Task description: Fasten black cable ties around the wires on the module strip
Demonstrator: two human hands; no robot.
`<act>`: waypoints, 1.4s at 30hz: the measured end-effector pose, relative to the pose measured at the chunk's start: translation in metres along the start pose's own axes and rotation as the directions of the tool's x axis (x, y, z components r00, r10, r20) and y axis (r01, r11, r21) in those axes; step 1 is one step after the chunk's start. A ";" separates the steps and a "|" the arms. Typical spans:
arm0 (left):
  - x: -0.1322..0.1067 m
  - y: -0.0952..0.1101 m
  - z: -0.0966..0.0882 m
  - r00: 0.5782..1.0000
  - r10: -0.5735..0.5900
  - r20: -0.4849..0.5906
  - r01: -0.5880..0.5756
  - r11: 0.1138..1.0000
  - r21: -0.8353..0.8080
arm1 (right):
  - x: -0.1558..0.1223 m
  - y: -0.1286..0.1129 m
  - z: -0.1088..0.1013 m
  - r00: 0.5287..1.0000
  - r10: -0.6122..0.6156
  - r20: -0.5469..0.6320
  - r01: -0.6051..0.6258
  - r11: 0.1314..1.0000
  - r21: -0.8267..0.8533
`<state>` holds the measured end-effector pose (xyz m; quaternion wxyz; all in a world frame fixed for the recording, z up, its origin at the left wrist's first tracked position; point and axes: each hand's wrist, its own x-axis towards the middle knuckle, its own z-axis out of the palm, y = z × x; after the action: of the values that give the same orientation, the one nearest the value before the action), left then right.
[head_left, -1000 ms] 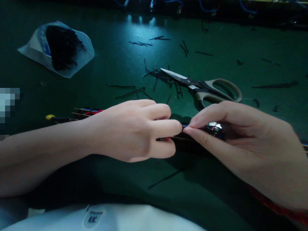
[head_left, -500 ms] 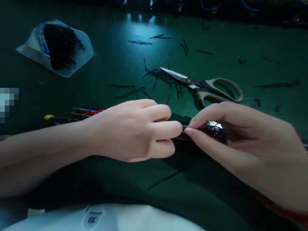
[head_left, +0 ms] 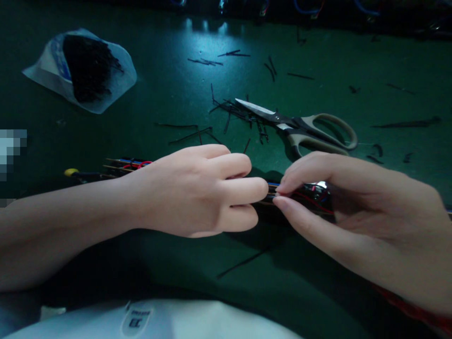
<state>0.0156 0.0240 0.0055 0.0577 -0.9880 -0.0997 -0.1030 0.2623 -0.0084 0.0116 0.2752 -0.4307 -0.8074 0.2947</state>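
The left hand (head_left: 197,190) is clenched around a light, limp wire bundle (head_left: 300,195), best held near mid-length, where the right hand (head_left: 353,212) pinches it, near the table's (head_left: 158,94) front edge.

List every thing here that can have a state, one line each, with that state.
left hand: closed in a fist around the wire bundle
right hand: fingertips pinched on the wire bundle
wire bundle: held level just over the table, between both hands
scissors: lying flat, blades shut
plastic bag: open, lying on its side, full of black ties
black ties: loose, scattered on the table
table: green, littered with bits
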 end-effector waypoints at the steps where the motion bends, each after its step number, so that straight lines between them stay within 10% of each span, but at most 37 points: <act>1: 0.000 0.000 0.000 1.000 0.001 -0.001 -0.001 1.000 0.002 | 0.000 0.001 0.000 1.000 -0.002 -0.003 0.002 1.000 -0.009; 42: 0.000 0.000 0.001 1.000 -0.004 -0.019 0.004 1.000 0.017 | 0.003 0.000 0.002 0.997 -0.045 0.055 0.050 0.994 -0.101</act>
<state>0.0157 0.0241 0.0047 0.0670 -0.9863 -0.1019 -0.1115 0.2592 -0.0062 0.0108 0.2385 -0.4170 -0.8383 0.2577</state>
